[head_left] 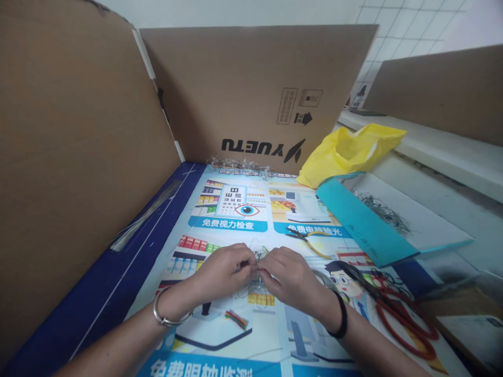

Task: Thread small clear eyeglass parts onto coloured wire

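Observation:
My left hand, with a silver bangle at the wrist, is closed in a pinch over the middle of the printed sheet. Facing it, my right hand, with a black band, pinches too, and the fingertips nearly meet. Between them is a thin wire piece with loops and bits of green; its exact shape is blurred and partly hidden by fingers. Nearer me lies a short bundle of coloured strands. Beyond my right hand rest small pliers with yellow handles.
Large red-handled scissors lie at the right. A teal box holds a heap of wire pieces, with a yellow bag behind. More wire pieces line the back cardboard. Straight wires lie left.

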`<control>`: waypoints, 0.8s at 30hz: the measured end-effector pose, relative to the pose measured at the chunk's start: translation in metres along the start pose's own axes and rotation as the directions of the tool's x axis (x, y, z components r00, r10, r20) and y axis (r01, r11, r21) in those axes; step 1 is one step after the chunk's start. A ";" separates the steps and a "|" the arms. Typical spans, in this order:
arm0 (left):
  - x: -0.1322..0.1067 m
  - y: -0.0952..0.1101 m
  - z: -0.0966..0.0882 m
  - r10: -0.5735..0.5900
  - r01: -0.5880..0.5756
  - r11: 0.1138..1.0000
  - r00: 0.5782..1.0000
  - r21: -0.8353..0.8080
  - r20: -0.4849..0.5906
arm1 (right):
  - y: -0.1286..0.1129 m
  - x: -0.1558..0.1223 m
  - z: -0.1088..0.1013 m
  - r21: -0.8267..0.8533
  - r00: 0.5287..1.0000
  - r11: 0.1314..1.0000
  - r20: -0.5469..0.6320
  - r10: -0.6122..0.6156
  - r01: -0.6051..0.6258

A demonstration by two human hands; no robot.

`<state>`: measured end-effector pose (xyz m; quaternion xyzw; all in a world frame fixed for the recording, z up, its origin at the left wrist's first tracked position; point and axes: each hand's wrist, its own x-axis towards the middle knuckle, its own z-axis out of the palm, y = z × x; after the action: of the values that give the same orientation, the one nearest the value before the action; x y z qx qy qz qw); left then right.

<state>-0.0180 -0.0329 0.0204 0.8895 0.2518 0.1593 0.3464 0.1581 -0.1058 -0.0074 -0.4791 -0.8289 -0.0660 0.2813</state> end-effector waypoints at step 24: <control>0.001 0.000 0.002 -0.001 -0.009 0.989 0.998 0.149 0.069 | 0.000 -0.001 0.003 -0.042 0.997 0.998 -0.071 -0.045 0.042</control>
<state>-0.0160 -0.0335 0.0187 0.9184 0.2491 0.1101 0.2871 0.1571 -0.1055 -0.0101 -0.4641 -0.8269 -0.1061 0.2994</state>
